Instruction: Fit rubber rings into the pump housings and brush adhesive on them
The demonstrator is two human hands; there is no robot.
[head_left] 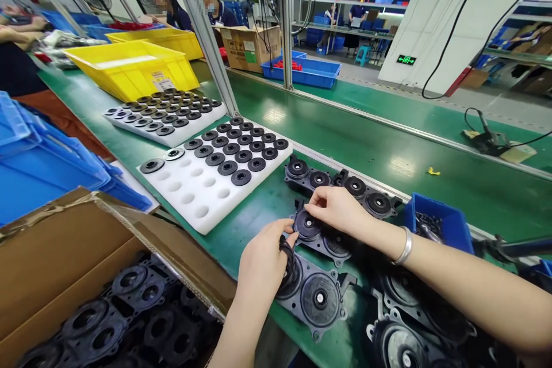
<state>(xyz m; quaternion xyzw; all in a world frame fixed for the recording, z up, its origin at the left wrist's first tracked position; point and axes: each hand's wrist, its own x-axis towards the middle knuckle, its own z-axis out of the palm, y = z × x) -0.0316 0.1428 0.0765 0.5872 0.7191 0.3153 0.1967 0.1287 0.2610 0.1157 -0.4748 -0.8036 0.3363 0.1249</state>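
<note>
My left hand [264, 256] is closed around several thin black rings [286, 257], which look like rubber seals. Its thumb and forefinger reach the left rim of a black twin-round housing [309, 227]. Over the same housing's upper edge, my right hand [335, 204] has its fingers pinched together; whatever lies between them is hidden. A nearer black housing [319, 298] lies partly under my left hand. Beyond my right hand, more black housings [354, 186] stand in a row along the rail, and others [401, 345] lie below my right forearm.
A white foam tray [202, 211] carries black discs, with a second foam tray [172, 141] behind it. A cardboard box [56, 276] of black housings stands at the lower left. A blue bin [457, 230] of small dark parts sits right. Metal posts [202, 34] rise from the bench.
</note>
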